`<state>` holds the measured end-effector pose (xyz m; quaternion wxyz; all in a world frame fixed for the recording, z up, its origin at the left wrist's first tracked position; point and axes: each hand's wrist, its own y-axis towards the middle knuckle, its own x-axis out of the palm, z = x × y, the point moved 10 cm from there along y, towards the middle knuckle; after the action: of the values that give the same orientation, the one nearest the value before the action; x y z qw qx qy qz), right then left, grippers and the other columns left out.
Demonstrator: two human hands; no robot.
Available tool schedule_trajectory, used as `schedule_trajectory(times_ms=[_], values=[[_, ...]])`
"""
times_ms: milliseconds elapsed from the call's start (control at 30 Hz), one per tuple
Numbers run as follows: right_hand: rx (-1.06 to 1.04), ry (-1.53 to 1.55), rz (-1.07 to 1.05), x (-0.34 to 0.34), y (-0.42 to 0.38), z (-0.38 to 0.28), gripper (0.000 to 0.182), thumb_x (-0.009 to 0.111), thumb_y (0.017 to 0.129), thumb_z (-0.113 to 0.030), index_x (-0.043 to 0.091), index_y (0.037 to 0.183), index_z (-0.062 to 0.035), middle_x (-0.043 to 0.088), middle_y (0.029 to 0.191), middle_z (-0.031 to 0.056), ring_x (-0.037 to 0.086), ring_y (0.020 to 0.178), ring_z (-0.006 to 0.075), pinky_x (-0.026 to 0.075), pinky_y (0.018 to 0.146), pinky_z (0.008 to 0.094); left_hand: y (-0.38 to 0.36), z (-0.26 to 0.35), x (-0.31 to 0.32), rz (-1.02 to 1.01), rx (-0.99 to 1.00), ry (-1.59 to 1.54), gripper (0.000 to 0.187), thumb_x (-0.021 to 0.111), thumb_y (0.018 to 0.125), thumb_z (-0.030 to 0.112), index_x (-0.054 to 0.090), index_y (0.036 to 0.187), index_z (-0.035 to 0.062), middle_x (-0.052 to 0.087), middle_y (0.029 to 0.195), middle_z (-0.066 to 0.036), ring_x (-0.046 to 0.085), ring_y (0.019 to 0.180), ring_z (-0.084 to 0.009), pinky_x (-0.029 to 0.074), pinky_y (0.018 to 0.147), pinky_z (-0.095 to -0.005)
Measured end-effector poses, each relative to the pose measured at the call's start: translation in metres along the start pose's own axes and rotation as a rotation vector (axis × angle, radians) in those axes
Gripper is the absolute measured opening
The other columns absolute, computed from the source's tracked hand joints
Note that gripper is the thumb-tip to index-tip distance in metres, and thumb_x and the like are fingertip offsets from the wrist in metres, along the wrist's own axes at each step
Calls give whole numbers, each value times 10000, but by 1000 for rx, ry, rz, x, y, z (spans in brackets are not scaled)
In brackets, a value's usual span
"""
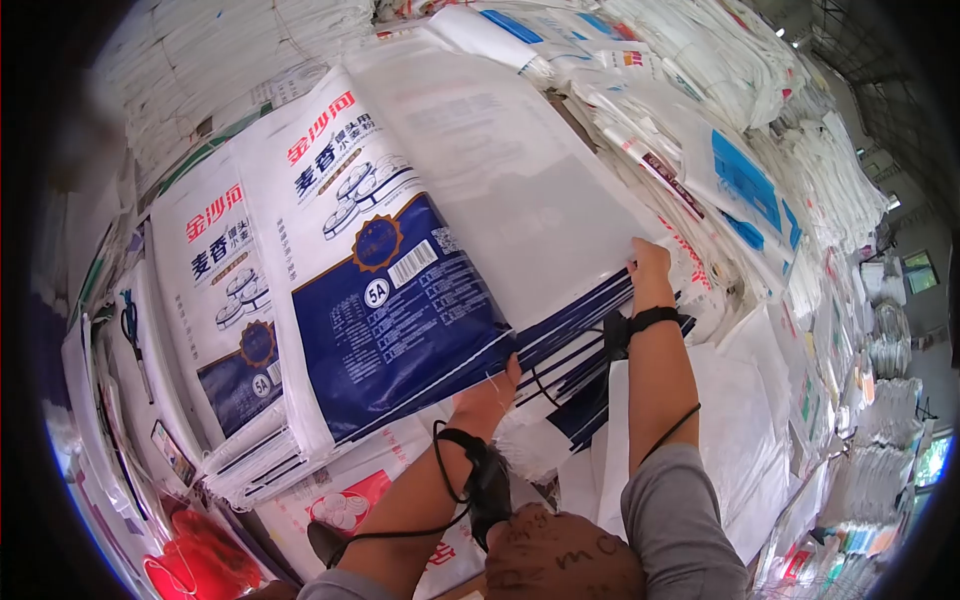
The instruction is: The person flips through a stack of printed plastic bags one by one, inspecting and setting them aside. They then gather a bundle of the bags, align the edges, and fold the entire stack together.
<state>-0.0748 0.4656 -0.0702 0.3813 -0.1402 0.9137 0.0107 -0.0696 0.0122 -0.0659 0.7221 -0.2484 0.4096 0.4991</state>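
Observation:
Printed flour sacks, white with red and black lettering and a dark blue lower part, lie in flat piles. My left hand is closed at the near edge of this pile, its thumb showing and its other fingers mostly hidden beneath the sacks. Beside it, a pale, nearly blank sack lies over several blue-edged layers. My right hand is closed around the near right corner of those layers. Each wrist wears a black strap with a cable.
Another pile of the same sacks lies at left. Scissors, a phone and a red mesh bundle are nearby. Tall stacks of white sacks rise behind, and blue-printed sacks lie at right.

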Motion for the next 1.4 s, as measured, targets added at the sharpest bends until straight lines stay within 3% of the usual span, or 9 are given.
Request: schedule_trajectory(times_ms=[67, 367, 567, 800, 933, 1167, 1200, 1333, 1400], values=[[242, 766, -131, 0, -24, 1, 206, 717, 814, -166, 636, 888, 7, 628, 775, 116, 618, 630, 252, 549, 591, 327, 0, -2, 8, 10, 20, -11, 437, 560, 901, 434, 657, 1148, 86, 648, 1160, -167, 594, 1089, -385, 440, 981, -488], [323, 654, -392, 7, -44, 1, 199, 743, 826, -176, 616, 835, -23, 569, 656, 56, 556, 530, 139, 366, 382, 238, 3, 1, 1, -149, -35, 32, 564, 498, 920, 496, 583, 1297, 84, 553, 1348, -200, 501, 1247, -407, 354, 1073, -531], [-380, -206, 360, -58, -68, -62, 238, 686, 820, -245, 645, 868, -16, 667, 789, 146, 673, 747, 310, 510, 621, 440, 3, -4, 3, -240, -140, -97, 566, 492, 918, 495, 575, 1303, 88, 560, 1335, -197, 504, 1245, -405, 368, 1065, -514], [-393, -375, 167, -50, -91, -83, 297, 664, 839, -300, 657, 943, -22, 677, 866, 162, 664, 831, 335, 518, 743, 449, 1, -3, 1, -138, -80, -6, 520, 501, 917, 477, 612, 1246, 91, 592, 1287, -186, 536, 1199, -408, 386, 1045, -520], [-176, 407, -62, -18, -73, -65, 343, 661, 891, -342, 666, 981, -11, 680, 856, 156, 621, 656, 279, 502, 665, 395, 0, 2, -4, -10, 21, 56, 460, 535, 906, 446, 642, 1193, 104, 611, 1244, -173, 555, 1163, -397, 405, 1022, -516], [-853, 423, -495, 27, -324, -244, 93, 589, 908, -47, 653, 972, -29, 655, 954, 148, 627, 872, 292, 498, 774, 385, 2, 5, 3, -15, 82, 59, 494, 529, 916, 459, 611, 1255, 110, 580, 1314, -165, 533, 1211, -372, 399, 1030, -513], [-1367, 421, -360, 9, -387, -269, 138, 606, 850, -30, 654, 979, -38, 659, 978, 159, 617, 930, 337, 490, 814, 435, -1, 1, 4, -15, 84, 59, 494, 529, 916, 459, 611, 1255, 110, 580, 1314, -165, 533, 1211, -372, 399, 1030, -513], [-1473, 287, -952, 43, -522, -242, 276, 582, 930, -142, 643, 1190, -74, 591, 1304, 167, 514, 1257, 346, 416, 1036, 486, -23, -54, 128, -261, -56, 2, 609, 403, 984, 546, 469, 1423, 130, 483, 1445, -149, 481, 1303, -349, 381, 1076, -500], [-1619, 145, -1017, 48, -559, -208, 346, 628, 890, -195, 639, 1217, -83, 586, 1304, 135, 480, 1281, 326, 400, 1016, 529, -45, -64, 102, 351, -334, 351, 594, 387, 1002, 513, 464, 1422, 99, 513, 1411, -169, 482, 1302, -357, 387, 1074, -501]])
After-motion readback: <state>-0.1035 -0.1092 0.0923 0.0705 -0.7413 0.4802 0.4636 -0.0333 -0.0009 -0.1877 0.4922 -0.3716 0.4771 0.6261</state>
